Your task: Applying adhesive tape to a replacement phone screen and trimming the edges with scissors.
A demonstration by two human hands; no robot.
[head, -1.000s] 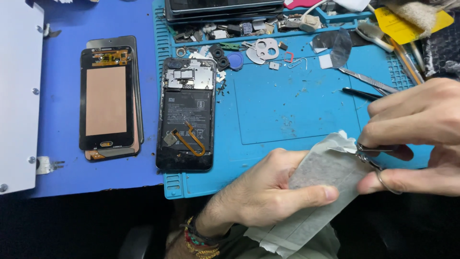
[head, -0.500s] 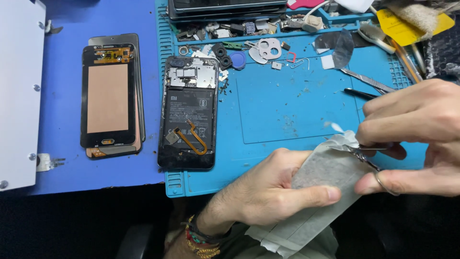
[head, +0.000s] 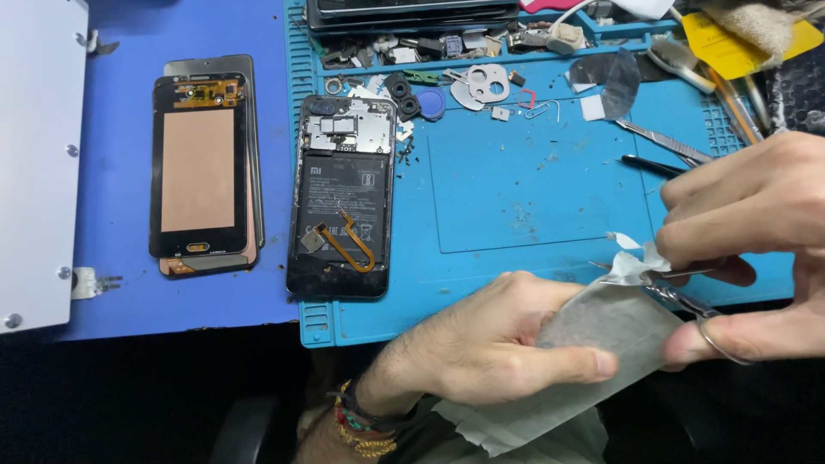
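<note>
My left hand (head: 490, 352) grips a grey translucent pouch (head: 601, 331) at the front of the blue work mat (head: 516, 198), thumb lying across it. My right hand (head: 748, 241) holds small metal scissors (head: 679, 292) whose blades meet the pouch's torn white top edge (head: 636, 258). An opened phone (head: 342, 196) with its back removed lies face down on the mat's left part, battery and an orange flex cable showing. To its left, on the blue surface, rests a detached screen panel (head: 199, 167) stacked over another panel.
Loose small parts, camera rings and screws (head: 447, 86) litter the mat's far edge. Tweezers (head: 666, 142) and a dark tool (head: 649, 163) lie at the right. A white metal plate (head: 34, 163) occupies the far left. Yellow plastic (head: 739, 43) sits top right.
The scissors have worked further along the pouch's top edge, and the torn white strip has lifted and curled up more. My left hand keeps the same hold.
</note>
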